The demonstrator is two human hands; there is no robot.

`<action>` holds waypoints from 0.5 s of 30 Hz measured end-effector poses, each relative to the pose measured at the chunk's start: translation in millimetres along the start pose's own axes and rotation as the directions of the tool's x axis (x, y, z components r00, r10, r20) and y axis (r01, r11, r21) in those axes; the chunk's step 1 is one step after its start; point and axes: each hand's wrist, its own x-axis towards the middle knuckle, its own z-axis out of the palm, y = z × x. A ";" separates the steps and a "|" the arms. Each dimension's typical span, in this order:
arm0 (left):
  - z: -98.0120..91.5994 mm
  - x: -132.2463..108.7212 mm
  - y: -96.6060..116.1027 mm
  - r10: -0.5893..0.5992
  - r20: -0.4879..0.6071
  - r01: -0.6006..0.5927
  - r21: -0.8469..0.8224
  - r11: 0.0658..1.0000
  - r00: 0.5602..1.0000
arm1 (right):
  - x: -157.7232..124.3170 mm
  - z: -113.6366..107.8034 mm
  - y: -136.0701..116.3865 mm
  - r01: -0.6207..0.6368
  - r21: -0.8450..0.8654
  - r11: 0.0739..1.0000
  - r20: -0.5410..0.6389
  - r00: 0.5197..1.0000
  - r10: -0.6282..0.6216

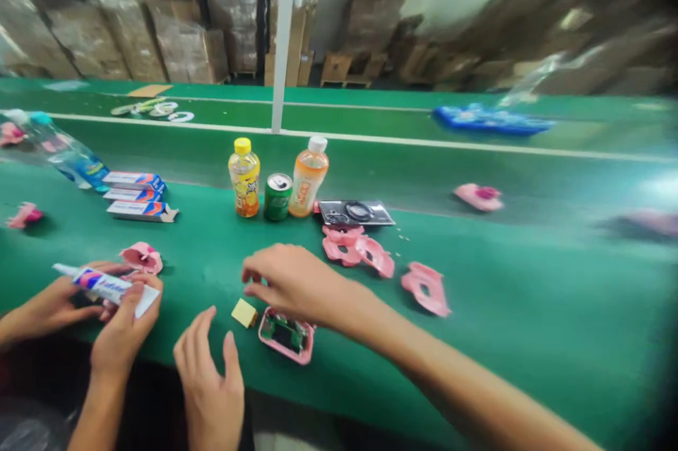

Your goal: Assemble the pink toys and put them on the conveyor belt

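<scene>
My left hand [209, 377] is open at the table's near edge, thumb and fingers apart and nothing in it. My right hand [286, 278] reaches in from the right above the table, palm down. Its fingers are loosely bent, with a gap to the thumb and nothing visible between them. Just below it lies a pink plastic casing [301, 352] with a green circuit board [286, 333] inside. Between my hands, touching or close beside the casing, is a small pale yellow block [244, 313]. Several pink shell parts [425, 289] lie to the right beyond my forearm.
At left, a co-worker's hands [116, 338] hold a white glue tube [109, 286] near a pink part [142, 257]. Glue boxes [138, 209], a yellow-capped bottle [244, 179], a green can [278, 197], an orange bottle [308, 179] and a phone-like black device [354, 212] stand or lie farther back.
</scene>
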 end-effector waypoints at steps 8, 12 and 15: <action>25.7 -9.5 32.5 -0.122 -0.006 0.115 -0.289 0.950 0.992 | 2.6 84.5 4.8 -0.080 0.082 0.993 0.022 0.997 0.078; 25.5 -6.0 43.4 -0.146 -0.142 0.102 -0.274 0.956 0.979 | -0.6 73.1 16.8 -0.003 0.121 0.993 0.002 1.000 0.003; 23.2 -4.8 50.4 -0.170 -0.188 0.119 -0.255 0.960 0.967 | -5.0 71.4 24.1 0.024 0.114 0.993 -0.009 1.000 -0.023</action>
